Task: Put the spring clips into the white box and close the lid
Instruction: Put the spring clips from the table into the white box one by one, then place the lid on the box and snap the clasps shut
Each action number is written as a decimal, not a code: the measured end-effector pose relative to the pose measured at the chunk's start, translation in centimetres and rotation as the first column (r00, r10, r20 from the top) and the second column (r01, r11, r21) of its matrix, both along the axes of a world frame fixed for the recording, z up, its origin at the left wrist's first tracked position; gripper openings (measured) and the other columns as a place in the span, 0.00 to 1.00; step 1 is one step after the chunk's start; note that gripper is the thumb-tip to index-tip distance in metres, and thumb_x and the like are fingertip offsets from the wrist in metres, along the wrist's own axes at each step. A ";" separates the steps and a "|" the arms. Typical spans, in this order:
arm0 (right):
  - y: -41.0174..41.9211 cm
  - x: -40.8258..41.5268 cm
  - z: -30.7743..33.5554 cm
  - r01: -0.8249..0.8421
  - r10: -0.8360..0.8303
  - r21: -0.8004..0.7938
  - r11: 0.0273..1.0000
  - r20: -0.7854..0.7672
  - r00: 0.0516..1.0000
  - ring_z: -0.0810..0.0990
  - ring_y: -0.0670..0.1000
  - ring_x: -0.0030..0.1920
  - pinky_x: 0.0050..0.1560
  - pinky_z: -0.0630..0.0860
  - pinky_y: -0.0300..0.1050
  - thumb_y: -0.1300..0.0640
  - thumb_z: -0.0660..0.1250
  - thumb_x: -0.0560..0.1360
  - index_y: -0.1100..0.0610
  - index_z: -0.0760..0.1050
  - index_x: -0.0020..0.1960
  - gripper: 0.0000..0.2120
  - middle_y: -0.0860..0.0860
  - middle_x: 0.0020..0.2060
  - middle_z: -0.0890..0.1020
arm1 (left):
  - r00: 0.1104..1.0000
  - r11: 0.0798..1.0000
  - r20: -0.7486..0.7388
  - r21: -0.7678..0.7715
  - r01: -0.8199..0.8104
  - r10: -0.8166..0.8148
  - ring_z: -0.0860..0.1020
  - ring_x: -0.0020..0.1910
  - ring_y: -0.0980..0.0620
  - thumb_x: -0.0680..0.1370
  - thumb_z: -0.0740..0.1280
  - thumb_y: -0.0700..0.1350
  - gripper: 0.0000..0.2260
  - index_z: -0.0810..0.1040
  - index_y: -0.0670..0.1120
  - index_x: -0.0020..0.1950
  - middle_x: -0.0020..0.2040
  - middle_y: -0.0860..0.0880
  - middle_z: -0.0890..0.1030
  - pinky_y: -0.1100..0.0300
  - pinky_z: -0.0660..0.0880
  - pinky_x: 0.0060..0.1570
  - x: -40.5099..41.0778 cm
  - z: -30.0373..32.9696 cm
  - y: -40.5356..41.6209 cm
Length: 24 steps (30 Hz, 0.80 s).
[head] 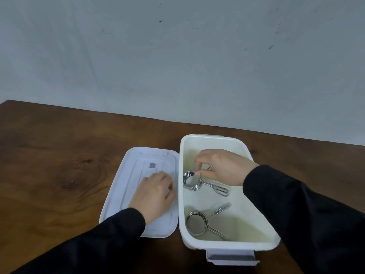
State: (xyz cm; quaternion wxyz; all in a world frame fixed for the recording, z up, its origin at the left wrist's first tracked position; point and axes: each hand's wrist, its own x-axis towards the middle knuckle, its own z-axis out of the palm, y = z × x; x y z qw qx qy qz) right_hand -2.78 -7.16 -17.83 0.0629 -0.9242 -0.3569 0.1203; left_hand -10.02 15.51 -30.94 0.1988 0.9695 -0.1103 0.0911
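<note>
The white box [262,214] stands open on the brown table, right of centre. Two metal spring clips lie inside it. One spring clip [199,222] rests flat near the front. The other spring clip [192,181] is in the middle of the box, and my right hand [223,167] pinches its handle wire from above, fingertips at the coil. The white lid [126,186] lies flat on the table just left of the box, touching its side. My left hand [154,194] rests palm down on the lid with fingers curled.
The wooden table [59,165] stretches to the left and behind the box. A grey wall rises just beyond its far edge. A grey latch handle [231,258] sticks out from the box's front end.
</note>
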 end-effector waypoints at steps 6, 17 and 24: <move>0.7 -1.9 -0.1 0.046 -0.045 0.058 0.997 -0.017 0.999 0.79 0.50 0.51 0.56 0.75 0.51 0.40 0.63 0.79 0.49 0.79 0.49 0.14 0.43 0.51 0.80 | 0.972 0.954 -0.050 0.184 0.235 -0.230 0.76 0.59 0.55 0.76 0.62 0.63 0.12 0.77 0.56 0.47 0.61 0.56 0.78 0.54 0.72 0.64 -8.4 -0.6 1.4; 0.8 -4.5 0.6 0.102 -0.102 0.122 0.987 -0.006 0.995 0.79 0.49 0.53 0.57 0.76 0.50 0.42 0.63 0.79 0.49 0.81 0.50 0.13 0.44 0.53 0.81 | 0.941 0.910 0.137 0.327 0.253 -0.311 0.81 0.62 0.50 0.77 0.59 0.50 0.10 0.79 0.53 0.43 0.63 0.50 0.82 0.55 0.71 0.64 -9.6 0.4 3.5; 1.7 -5.9 1.9 0.051 -0.061 0.255 0.965 0.032 0.998 0.68 0.41 0.70 0.69 0.62 0.34 0.45 0.64 0.81 0.42 0.68 0.74 0.22 0.38 0.73 0.70 | 0.871 0.962 0.422 0.208 0.178 -0.252 0.85 0.49 0.49 0.84 0.48 0.54 0.27 0.83 0.46 0.42 0.56 0.48 0.86 0.52 0.79 0.54 -8.8 7.4 5.6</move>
